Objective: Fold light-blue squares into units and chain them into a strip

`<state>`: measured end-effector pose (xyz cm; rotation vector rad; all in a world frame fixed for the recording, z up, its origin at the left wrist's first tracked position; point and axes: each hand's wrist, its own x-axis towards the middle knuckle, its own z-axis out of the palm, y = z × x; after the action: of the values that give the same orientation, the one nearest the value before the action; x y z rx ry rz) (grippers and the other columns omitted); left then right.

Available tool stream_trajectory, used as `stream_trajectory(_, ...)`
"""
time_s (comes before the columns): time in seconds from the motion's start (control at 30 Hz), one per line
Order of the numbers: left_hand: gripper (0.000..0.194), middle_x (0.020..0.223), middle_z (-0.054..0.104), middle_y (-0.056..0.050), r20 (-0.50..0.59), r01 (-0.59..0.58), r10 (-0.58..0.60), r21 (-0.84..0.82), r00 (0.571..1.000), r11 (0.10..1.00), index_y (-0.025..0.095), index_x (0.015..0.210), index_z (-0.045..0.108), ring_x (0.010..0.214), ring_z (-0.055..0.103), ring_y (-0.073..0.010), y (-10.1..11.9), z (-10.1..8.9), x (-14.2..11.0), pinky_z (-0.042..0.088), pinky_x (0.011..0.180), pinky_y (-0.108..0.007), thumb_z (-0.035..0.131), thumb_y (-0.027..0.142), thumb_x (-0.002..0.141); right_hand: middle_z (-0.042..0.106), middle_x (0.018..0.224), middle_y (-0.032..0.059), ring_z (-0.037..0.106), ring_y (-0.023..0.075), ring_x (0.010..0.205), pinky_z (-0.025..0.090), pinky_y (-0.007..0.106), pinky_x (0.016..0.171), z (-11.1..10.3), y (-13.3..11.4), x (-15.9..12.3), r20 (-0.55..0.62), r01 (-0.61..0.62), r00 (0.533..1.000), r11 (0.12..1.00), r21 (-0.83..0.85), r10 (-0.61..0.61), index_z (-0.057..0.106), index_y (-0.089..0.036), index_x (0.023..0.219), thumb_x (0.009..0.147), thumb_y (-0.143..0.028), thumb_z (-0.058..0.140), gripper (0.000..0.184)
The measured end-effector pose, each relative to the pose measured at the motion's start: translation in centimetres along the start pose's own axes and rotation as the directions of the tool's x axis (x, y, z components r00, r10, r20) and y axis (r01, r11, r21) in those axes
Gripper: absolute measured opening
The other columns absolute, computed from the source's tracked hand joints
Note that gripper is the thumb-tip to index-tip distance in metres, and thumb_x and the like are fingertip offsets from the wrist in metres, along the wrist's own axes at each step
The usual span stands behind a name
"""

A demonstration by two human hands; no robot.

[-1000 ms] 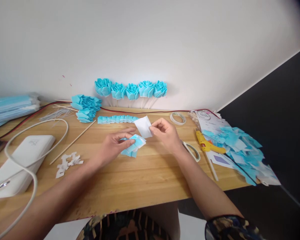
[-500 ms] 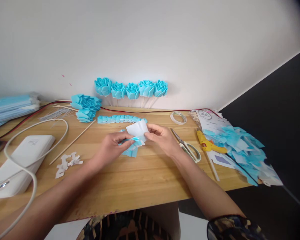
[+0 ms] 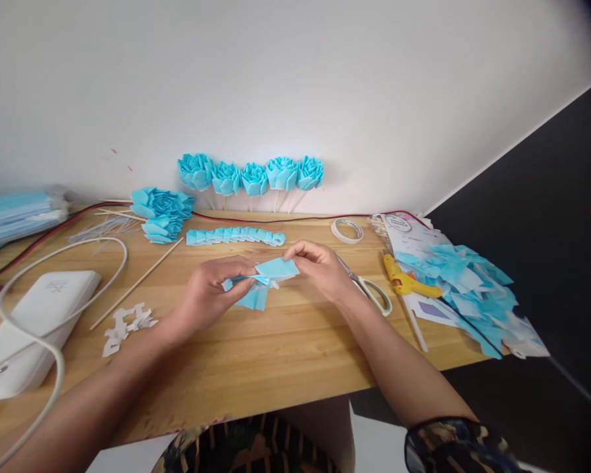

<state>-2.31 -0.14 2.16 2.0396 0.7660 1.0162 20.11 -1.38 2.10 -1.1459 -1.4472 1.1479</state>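
Thumb and fingers of my left hand pinch a few layered blue fabric pieces above the middle of the table. My right hand grips the right corner of a blue fabric square, whose left edge meets the pieces in my left hand. Below them a flat blue square shows, partly covered by the left fingers. Behind the hands lies a row of folded blue petals. Blue flowers on sticks lean on the wall, and more blue flowers rest at the back left.
To the right are scissors, a tape roll, a yellow glue gun and a heap of blue scraps. On the left sit a white power bank with its cable, a wooden stick and white scraps.
The square in my right hand has turned from its white face to its blue face and tipped flatter and lower. The camera view has shifted slightly.
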Motion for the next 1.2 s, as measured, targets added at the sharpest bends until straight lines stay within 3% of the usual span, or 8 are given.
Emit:
stream_trajectory(0.17, 0.014, 0.088, 0.072, -0.005, 0.056, -0.066, 0.063, 0.056, 0.996, 0.996, 0.020, 0.083, 0.070, 0.086, 0.066, -0.0171, 0.2, -0.1, -0.1, 0.049, 0.081, -0.028, 0.056, 0.022, 0.086, 0.062, 0.077, 0.0009, 0.056, 0.0124, 0.071, 0.044, 0.026, 0.068, -0.1, -0.3, -0.1, 0.066, -0.033, 0.997, 0.996, 0.086, 0.027, 0.065, -0.018, 0.081, 0.082, -0.032, 0.055, 0.017)
stream_trajectory(0.33, 0.016, 0.091, 0.072, -0.005, 0.088, -0.062, 0.056, 0.071, 0.995, 0.996, 0.020, 0.084, 0.071, 0.086, 0.066, -0.0176, -0.3, 0.2, -0.2, 0.050, 0.083, -0.029, 0.056, 0.025, 0.086, 0.056, 0.068, -0.0028, 0.050, 0.0095, 0.062, 0.042, 0.022, 0.059, 0.3, 0.0, 0.1, -0.011, -0.022, 1.000, 0.999, -0.031, 0.021, 0.059, -0.018, 0.075, 0.073, -0.037, 0.070, 0.022)
stream_trajectory(0.5, 0.017, 0.085, 0.074, -0.004, -0.086, 0.195, -0.191, 0.041, 0.978, 0.980, 0.018, 0.085, 0.072, 0.076, 0.066, -0.0184, -0.6, -0.1, 0.0, 0.051, 0.068, -0.025, 0.061, 0.030, 0.081, 0.060, 0.080, -0.0015, 0.055, 0.0100, 0.070, 0.045, 0.023, 0.065, -0.5, 0.1, 0.4, -0.080, 0.034, 0.996, 0.999, -0.027, -0.036, 0.064, -0.021, 0.100, 0.074, -0.033, 0.070, 0.029)
stream_trajectory(0.6, 0.022, 0.077, 0.072, -0.004, -0.139, 0.361, -0.376, -0.120, 0.916, 0.925, 0.015, 0.086, 0.071, 0.064, 0.063, -0.0156, -0.7, -0.3, 0.3, 0.048, 0.057, -0.023, 0.062, 0.035, 0.080, 0.062, 0.077, -0.0008, 0.056, 0.0108, 0.067, 0.045, 0.024, 0.063, -0.7, -0.5, 0.1, -0.070, 0.036, 0.997, 0.995, -0.096, -0.043, 0.067, -0.020, 0.093, 0.076, -0.034, 0.068, 0.022)
stream_trajectory(0.7, 0.024, 0.073, 0.071, -0.003, -0.092, 0.421, -0.454, -0.249, 0.886, 0.872, 0.015, 0.086, 0.070, 0.058, 0.061, -0.0134, -0.7, -0.1, 0.5, 0.048, 0.053, -0.022, 0.063, 0.036, 0.079, 0.065, 0.076, 0.0006, 0.058, 0.0122, 0.068, 0.046, 0.025, 0.063, 0.1, -1.4, -0.8, 0.074, 0.066, 0.996, 0.986, -0.155, -0.055, 0.068, -0.019, 0.082, 0.078, -0.033, 0.067, 0.015)
stream_trajectory(0.87, 0.023, 0.069, 0.069, -0.001, -0.013, 0.398, -0.417, -0.273, 0.909, 0.876, 0.016, 0.087, 0.070, 0.055, 0.058, -0.0118, -1.0, 0.9, 0.2, 0.045, 0.050, -0.020, 0.062, 0.036, 0.078, 0.067, 0.082, 0.0020, 0.061, 0.0137, 0.074, 0.049, 0.027, 0.069, 2.4, -2.0, -1.8, 0.288, 0.292, 0.931, 0.930, -0.224, -0.223, 0.068, -0.021, 0.083, 0.084, -0.027, 0.063, 0.008)
stream_trajectory(0.97, 0.023, 0.073, 0.069, -0.001, 0.023, 0.344, -0.347, -0.198, 0.938, 0.918, 0.017, 0.085, 0.071, 0.063, 0.060, -0.0133, -1.2, 1.4, 0.0, 0.045, 0.055, -0.020, 0.060, 0.036, 0.080, 0.068, 0.085, 0.0024, 0.063, 0.0151, 0.080, 0.049, 0.029, 0.075, 3.0, -1.3, -1.7, 0.221, 0.391, 0.918, 0.847, -0.360, -0.330, 0.068, -0.024, 0.086, 0.086, -0.024, 0.060, 0.008)
stream_trajectory(1.2, 0.030, 0.072, 0.064, -0.001, 0.113, 0.293, -0.277, -0.175, 0.954, 0.940, 0.017, 0.078, 0.067, 0.068, 0.057, -0.0141, -0.7, 1.1, -0.1, 0.044, 0.062, -0.022, 0.050, 0.039, 0.088, 0.068, 0.084, 0.0025, 0.063, 0.0155, 0.079, 0.048, 0.028, 0.072, 2.9, 0.0, -1.2, 0.066, 0.385, 0.903, 0.732, -0.562, -0.425, 0.067, -0.024, 0.089, 0.087, -0.022, 0.059, 0.009)
